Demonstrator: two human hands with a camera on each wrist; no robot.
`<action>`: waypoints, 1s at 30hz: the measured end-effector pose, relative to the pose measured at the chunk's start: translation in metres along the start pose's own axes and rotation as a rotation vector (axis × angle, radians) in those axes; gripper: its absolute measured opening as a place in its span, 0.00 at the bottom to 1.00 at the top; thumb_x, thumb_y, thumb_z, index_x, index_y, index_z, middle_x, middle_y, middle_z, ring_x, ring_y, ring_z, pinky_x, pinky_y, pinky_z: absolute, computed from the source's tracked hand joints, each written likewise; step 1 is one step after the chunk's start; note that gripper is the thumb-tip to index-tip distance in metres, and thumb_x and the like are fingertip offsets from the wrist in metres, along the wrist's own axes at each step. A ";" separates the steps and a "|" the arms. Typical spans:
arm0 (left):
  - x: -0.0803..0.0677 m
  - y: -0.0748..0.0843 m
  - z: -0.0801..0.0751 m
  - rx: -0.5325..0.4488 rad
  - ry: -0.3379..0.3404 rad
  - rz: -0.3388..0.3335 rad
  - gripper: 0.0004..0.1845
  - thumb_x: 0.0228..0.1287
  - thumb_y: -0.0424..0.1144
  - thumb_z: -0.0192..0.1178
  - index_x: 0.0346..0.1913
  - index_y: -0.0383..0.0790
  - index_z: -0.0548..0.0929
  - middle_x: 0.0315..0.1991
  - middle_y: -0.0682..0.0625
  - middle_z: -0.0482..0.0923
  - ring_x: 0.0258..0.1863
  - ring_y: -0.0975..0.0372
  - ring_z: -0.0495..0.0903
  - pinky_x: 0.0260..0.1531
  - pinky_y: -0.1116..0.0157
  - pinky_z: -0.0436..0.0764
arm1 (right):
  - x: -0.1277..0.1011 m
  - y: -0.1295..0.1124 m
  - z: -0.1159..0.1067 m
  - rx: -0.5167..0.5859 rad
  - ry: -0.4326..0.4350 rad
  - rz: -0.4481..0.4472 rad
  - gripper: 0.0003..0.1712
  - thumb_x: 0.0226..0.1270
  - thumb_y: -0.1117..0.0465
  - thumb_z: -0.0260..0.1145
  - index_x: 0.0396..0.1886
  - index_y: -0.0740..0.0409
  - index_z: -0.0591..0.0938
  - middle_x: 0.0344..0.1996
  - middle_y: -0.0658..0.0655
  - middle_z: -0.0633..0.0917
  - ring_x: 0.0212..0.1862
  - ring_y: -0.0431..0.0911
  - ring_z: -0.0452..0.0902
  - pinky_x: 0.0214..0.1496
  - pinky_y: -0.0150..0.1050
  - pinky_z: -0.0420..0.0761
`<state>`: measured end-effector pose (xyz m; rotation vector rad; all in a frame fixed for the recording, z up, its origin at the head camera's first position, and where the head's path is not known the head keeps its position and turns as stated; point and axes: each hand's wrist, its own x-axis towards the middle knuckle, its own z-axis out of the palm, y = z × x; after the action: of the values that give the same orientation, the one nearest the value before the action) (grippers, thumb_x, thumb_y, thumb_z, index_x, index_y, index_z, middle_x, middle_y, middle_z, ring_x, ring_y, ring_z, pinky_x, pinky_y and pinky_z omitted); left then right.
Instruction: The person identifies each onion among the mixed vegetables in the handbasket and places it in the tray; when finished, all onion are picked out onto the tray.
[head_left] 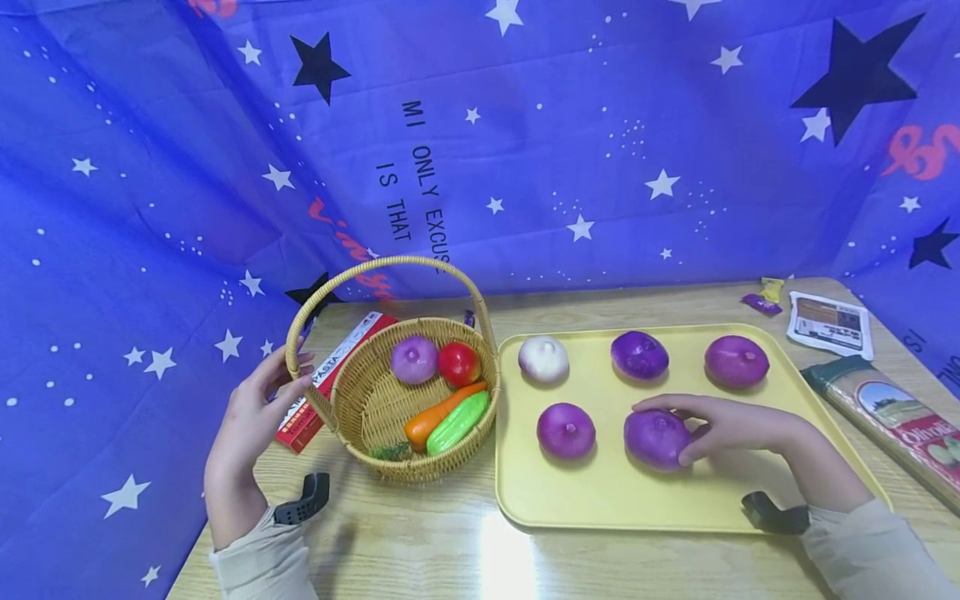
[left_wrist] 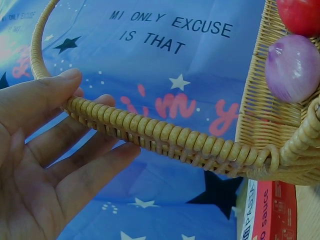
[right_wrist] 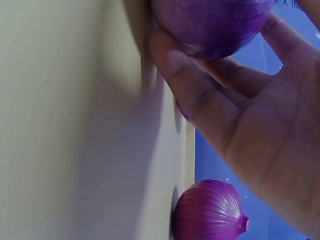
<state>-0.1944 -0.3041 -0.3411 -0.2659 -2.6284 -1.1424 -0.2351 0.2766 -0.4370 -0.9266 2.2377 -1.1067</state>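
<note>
My left hand (head_left: 251, 412) holds the wicker basket's handle (left_wrist: 165, 135) at its left side, thumb on one side and fingers behind. Inside the basket (head_left: 367, 400) lie a light purple onion (head_left: 414, 359), a red tomato-like item (head_left: 459, 364), a carrot (head_left: 442, 417) and a green cucumber-like item (head_left: 459, 423). Over the yellow tray (head_left: 600, 508), my right hand (head_left: 738, 429) grips a purple onion (head_left: 657, 439) between thumb and fingers. Around it on the tray are more purple onions (head_left: 566, 431) and a whitish bulb (head_left: 543, 359).
A red pasta box (head_left: 303, 425) lies partly behind the basket at left. Right of the tray are a green-ended Olivoila packet (head_left: 892, 408), a white-edged sachet (head_left: 830, 323) and small wrapped candies (head_left: 763, 302). Blue star-printed cloth (head_left: 525, 167) hangs behind the table.
</note>
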 end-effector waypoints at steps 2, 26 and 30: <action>0.000 0.000 0.000 0.004 0.001 0.000 0.26 0.68 0.40 0.55 0.68 0.52 0.66 0.56 0.49 0.78 0.50 0.81 0.74 0.49 0.85 0.73 | 0.000 0.000 0.000 -0.004 0.004 0.005 0.37 0.59 0.56 0.68 0.68 0.53 0.66 0.65 0.66 0.69 0.58 0.21 0.64 0.53 0.31 0.78; -0.001 0.002 0.000 0.020 -0.007 -0.022 0.26 0.68 0.42 0.55 0.68 0.53 0.66 0.57 0.45 0.77 0.50 0.83 0.73 0.47 0.85 0.73 | -0.010 0.001 -0.017 0.070 0.059 -0.032 0.40 0.60 0.63 0.67 0.69 0.64 0.60 0.60 0.29 0.70 0.58 0.23 0.67 0.53 0.34 0.81; -0.001 0.002 0.000 0.022 -0.010 -0.027 0.26 0.68 0.43 0.55 0.68 0.53 0.65 0.57 0.43 0.77 0.50 0.83 0.72 0.46 0.85 0.72 | -0.013 -0.004 -0.025 0.070 0.094 -0.020 0.38 0.61 0.66 0.65 0.69 0.64 0.60 0.59 0.26 0.69 0.57 0.22 0.67 0.54 0.34 0.81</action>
<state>-0.1932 -0.3029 -0.3396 -0.2332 -2.6592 -1.1222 -0.2412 0.2972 -0.4182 -0.8864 2.2527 -1.2535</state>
